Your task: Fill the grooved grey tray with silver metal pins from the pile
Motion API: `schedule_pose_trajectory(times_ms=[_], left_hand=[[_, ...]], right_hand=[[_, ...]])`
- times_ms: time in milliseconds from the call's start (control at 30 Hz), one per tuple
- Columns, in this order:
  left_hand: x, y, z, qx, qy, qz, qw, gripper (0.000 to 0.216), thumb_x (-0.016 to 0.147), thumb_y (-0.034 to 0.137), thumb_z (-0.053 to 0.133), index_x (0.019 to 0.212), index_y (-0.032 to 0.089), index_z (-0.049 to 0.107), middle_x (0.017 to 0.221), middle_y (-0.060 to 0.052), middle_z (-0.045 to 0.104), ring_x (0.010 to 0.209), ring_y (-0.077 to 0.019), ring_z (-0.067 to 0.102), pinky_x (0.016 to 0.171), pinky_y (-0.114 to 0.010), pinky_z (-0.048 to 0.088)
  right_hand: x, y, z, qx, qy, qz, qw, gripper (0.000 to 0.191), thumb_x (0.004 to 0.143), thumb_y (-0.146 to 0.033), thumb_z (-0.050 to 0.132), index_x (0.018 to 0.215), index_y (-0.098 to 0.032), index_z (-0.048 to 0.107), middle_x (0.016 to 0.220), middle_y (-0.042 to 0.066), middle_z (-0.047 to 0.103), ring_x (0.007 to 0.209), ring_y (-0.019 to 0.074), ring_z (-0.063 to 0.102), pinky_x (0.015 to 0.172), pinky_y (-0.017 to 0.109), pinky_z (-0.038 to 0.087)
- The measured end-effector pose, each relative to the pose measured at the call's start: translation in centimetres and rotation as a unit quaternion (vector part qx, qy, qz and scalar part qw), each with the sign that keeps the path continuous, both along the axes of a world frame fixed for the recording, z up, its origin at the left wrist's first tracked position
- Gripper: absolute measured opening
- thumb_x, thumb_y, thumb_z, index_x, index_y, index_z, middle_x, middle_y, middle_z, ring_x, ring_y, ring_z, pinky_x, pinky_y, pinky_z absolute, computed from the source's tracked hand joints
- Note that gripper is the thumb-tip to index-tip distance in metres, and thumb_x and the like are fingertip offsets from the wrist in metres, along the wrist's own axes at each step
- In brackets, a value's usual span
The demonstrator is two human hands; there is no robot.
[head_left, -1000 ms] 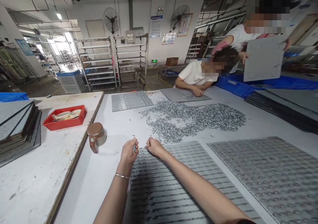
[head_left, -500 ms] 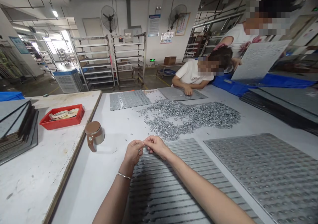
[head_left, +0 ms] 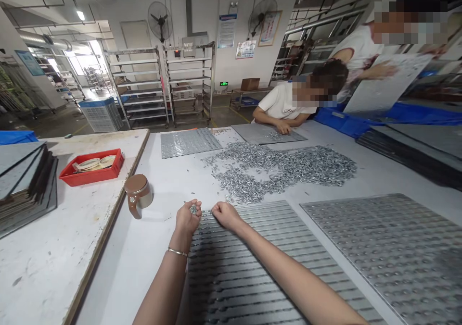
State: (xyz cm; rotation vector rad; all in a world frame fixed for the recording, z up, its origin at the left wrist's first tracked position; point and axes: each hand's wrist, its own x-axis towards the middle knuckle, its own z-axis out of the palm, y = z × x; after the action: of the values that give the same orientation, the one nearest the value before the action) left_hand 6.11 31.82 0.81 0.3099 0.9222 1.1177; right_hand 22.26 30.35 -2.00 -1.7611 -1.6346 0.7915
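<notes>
My left hand (head_left: 187,218) is cupped, palm up, around a handful of small shiny metal parts (head_left: 194,209) at the top left corner of a grey grooved tray (head_left: 249,267). A thin bracelet circles that wrist. My right hand (head_left: 224,214) rests on the tray's top edge just to the right, fingers pinched together on something too small to make out. A wide heap of the same metal parts (head_left: 281,168) lies on the white table beyond both hands.
A brown lidded mug (head_left: 137,194) stands left of my hands. A second dimpled tray (head_left: 393,253) lies at right. A red bin (head_left: 92,166) and stacked grey boards (head_left: 25,181) sit on the left table. Two people work across the table; one holds up a tray (head_left: 386,84).
My hands met half a second ago, then drew apart again. The person at the far right has tilted the held tray flatter.
</notes>
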Motion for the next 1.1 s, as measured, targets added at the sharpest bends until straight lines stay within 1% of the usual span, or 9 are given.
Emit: schedule_pose_trajectory(times_ms=[100, 233, 400, 500, 600, 700, 900, 1000, 1100], left_hand=[[-0.5, 0.3, 0.3, -0.013, -0.023, 0.009, 1.000, 0.011, 0.090, 0.002, 0.049, 0.091, 0.012, 0.055, 0.073, -0.006, 0.060, 0.051, -0.0068, 0.049, 0.041, -0.014, 0.035], [-0.5, 0.0, 0.6, -0.012, -0.042, 0.005, 0.999, 0.011, 0.088, 0.003, 0.055, 0.091, 0.013, 0.053, 0.074, -0.005, 0.061, 0.050, -0.0067, 0.048, 0.039, -0.014, 0.032], [0.2, -0.5, 0.6, -0.003, -0.042, -0.006, 0.999, 0.012, 0.086, 0.004, 0.060, 0.089, 0.014, 0.052, 0.073, -0.005, 0.061, 0.046, -0.0057, 0.046, 0.037, -0.014, 0.028], [0.4, -0.8, 0.7, 0.008, -0.037, -0.011, 0.999, 0.011, 0.088, 0.005, 0.058, 0.088, 0.014, 0.052, 0.074, -0.006, 0.062, 0.046, -0.0054, 0.045, 0.036, -0.014, 0.026], [0.4, -0.8, 0.9, 0.014, -0.034, -0.013, 0.999, 0.011, 0.090, 0.005, 0.057, 0.086, 0.014, 0.052, 0.074, -0.005, 0.061, 0.046, -0.0049, 0.045, 0.036, -0.014, 0.026], [0.3, -0.6, 1.0, 0.008, -0.030, -0.012, 0.999, 0.012, 0.091, 0.006, 0.055, 0.084, 0.014, 0.051, 0.070, -0.003, 0.058, 0.045, -0.0044, 0.043, 0.036, -0.013, 0.025], [0.1, -0.4, 0.5, 0.013, -0.015, -0.002, 1.000, 0.011, 0.095, 0.011, 0.055, 0.085, 0.014, 0.052, 0.074, -0.003, 0.061, 0.045, -0.0034, 0.043, 0.035, -0.013, 0.026], [0.0, -0.3, 0.2, 0.025, -0.010, -0.009, 1.000, 0.012, 0.093, 0.015, 0.061, 0.084, 0.014, 0.053, 0.076, -0.003, 0.062, 0.046, -0.0032, 0.045, 0.035, -0.013, 0.026], [-0.1, -0.2, -0.1, 0.036, -0.015, -0.031, 0.999, 0.019, 0.086, 0.019, 0.072, 0.083, 0.014, 0.054, 0.072, -0.001, 0.059, 0.048, -0.0033, 0.046, 0.037, -0.013, 0.027]], right_hand=[[-0.5, -0.6, -0.5, 0.005, -0.067, 0.004, 0.998, 0.019, 0.086, -0.016, 0.053, 0.070, -0.017, 0.063, 0.073, 0.007, 0.069, 0.073, 0.0177, 0.059, 0.068, 0.026, 0.035], [-0.8, -0.9, -0.8, 0.011, -0.124, 0.005, 0.992, 0.017, 0.089, -0.015, 0.053, 0.081, -0.015, 0.067, 0.083, 0.012, 0.072, 0.081, 0.0207, 0.063, 0.071, 0.027, 0.036], [-0.4, -0.8, -0.6, 0.027, -0.142, -0.002, 0.989, 0.013, 0.087, -0.013, 0.055, 0.087, -0.015, 0.068, 0.081, 0.007, 0.072, 0.078, 0.0181, 0.063, 0.070, 0.024, 0.037], [0.1, -0.8, 0.1, 0.040, -0.132, -0.009, 0.990, 0.017, 0.091, -0.016, 0.051, 0.089, -0.017, 0.067, 0.080, 0.004, 0.071, 0.074, 0.0163, 0.061, 0.068, 0.023, 0.037], [0.3, -0.4, 1.0, 0.043, -0.124, 0.003, 0.991, 0.016, 0.091, -0.021, 0.054, 0.084, -0.018, 0.068, 0.080, 0.003, 0.071, 0.074, 0.0158, 0.061, 0.068, 0.023, 0.036], [-0.1, 0.4, 1.3, 0.021, -0.119, 0.009, 0.993, 0.014, 0.087, -0.023, 0.060, 0.077, -0.018, 0.069, 0.076, 0.003, 0.071, 0.071, 0.0153, 0.060, 0.065, 0.023, 0.034], [-0.7, 1.9, 0.4, -0.035, -0.098, 0.000, 0.995, 0.008, 0.073, -0.019, 0.070, 0.066, -0.019, 0.067, 0.070, 0.002, 0.071, 0.067, 0.0153, 0.060, 0.061, 0.023, 0.033], [-0.5, 2.2, 0.2, -0.038, -0.068, -0.009, 0.997, 0.011, 0.069, -0.017, 0.072, 0.061, -0.019, 0.064, 0.065, 0.001, 0.069, 0.065, 0.0153, 0.060, 0.061, 0.024, 0.034], [-0.2, 2.0, 0.6, -0.022, -0.019, -0.024, 0.999, 0.015, 0.069, -0.019, 0.072, 0.058, -0.019, 0.061, 0.060, 0.000, 0.065, 0.062, 0.0150, 0.058, 0.060, 0.024, 0.035]])
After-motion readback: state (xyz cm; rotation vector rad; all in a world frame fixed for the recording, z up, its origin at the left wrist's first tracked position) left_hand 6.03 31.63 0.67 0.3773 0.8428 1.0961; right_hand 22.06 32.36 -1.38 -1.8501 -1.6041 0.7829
